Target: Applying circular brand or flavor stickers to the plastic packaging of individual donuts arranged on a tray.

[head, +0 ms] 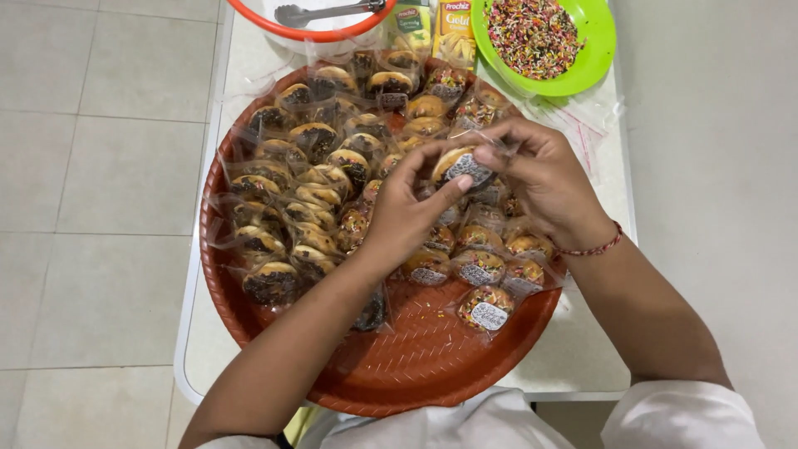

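Dozens of clear-wrapped donuts (332, 179) fill the round red tray (416, 357) on the white bench (582, 366). Above them, left hand (407, 212) and right hand (544, 179) pinch one wrapped donut (459, 165) bearing an oval label. Beyond stand a green sprinkle plate (582, 50) and two yellow-green boxes (432, 29).

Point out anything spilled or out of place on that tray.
A few loose sprinkles lie scattered on the bare front of the round red tray, outside the green bowl. Otherwise nothing stands out; both hands hold one wrapped pastry.
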